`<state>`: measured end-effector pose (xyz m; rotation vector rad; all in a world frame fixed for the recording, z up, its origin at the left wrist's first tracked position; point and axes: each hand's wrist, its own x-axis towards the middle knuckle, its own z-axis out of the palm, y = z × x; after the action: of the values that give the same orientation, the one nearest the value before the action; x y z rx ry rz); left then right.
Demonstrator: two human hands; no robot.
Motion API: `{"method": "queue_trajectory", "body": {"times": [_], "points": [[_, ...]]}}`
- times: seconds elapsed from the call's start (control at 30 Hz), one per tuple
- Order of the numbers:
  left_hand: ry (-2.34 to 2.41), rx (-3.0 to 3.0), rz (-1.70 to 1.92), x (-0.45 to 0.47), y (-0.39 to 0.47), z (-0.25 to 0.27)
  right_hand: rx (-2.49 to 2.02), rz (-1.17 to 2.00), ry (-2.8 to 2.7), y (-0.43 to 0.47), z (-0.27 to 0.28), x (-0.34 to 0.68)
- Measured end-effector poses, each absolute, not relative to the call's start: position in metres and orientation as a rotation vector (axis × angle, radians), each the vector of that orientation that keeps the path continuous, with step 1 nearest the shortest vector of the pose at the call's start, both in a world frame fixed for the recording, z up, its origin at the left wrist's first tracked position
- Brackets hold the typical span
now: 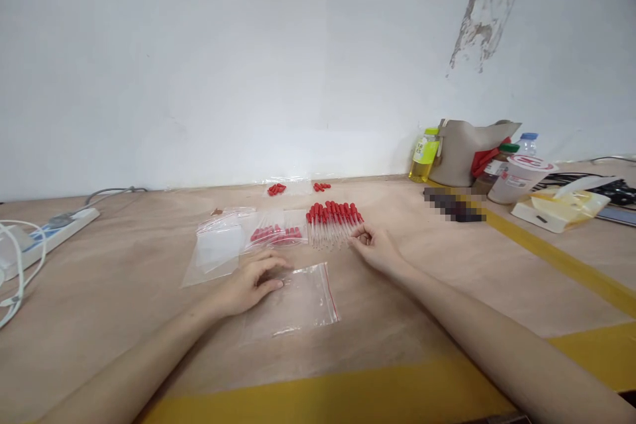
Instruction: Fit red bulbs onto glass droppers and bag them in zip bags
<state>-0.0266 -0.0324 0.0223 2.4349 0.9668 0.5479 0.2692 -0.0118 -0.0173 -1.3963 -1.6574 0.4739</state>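
A row of droppers [332,215] with red rubber bulbs and clear glass tubes lies in the middle, bulbs pointing to the wall. At its right end is my right hand [378,250], thumb and forefinger closed together at the tube tips; whether a tube is between them is hidden. My left hand [248,283] rests over the left side of an empty clear zip bag [305,298] with a red seal line, thumb and fingers apart. Just beyond it lies a clear bag with red-bulbed droppers [275,233] inside. Flat clear bags [218,248] lie to its left.
Small piles of red bulbs [277,189] lie on clear plastic near the wall. On the left stands a power strip [54,238] with white cables. A yellow-green bottle [424,156], grey bag [460,152], cup [521,179] and tissue pack [561,204] are on the right.
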Motion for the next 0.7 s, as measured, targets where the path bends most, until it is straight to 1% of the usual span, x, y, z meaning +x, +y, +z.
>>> {"method": "queue_trajectory", "body": {"times": [0.07,0.13,0.23,0.33,0.43,0.57,0.63,0.7], "points": [[0.972,2.702,0.569,-0.019,-0.043,0.022,-1.457,0.406,-1.68,-0.01,-0.015,0.275],[0.867,2.846,0.45,-0.015,-0.053,0.024,-1.507,0.334,-1.689,-0.007,-0.01,0.277],[0.655,2.897,0.179,-0.01,-0.064,0.023,-1.529,0.185,-1.739,0.007,0.004,0.274],[0.637,2.88,0.089,0.0,-0.069,0.017,-1.49,0.03,-1.858,0.032,0.017,0.267],[0.685,2.846,0.142,0.01,-0.07,0.011,-1.565,-0.001,-1.889,0.062,0.022,0.257],[0.777,2.72,0.441,0.012,-0.07,0.012,-1.739,0.067,-1.842,0.09,0.016,0.247],[0.774,2.638,0.57,0.007,-0.067,0.015,-1.751,0.096,-1.851,0.098,0.012,0.246],[0.71,2.583,0.578,-0.001,-0.062,0.018,-1.72,0.146,-1.856,0.103,0.011,0.248]]}}
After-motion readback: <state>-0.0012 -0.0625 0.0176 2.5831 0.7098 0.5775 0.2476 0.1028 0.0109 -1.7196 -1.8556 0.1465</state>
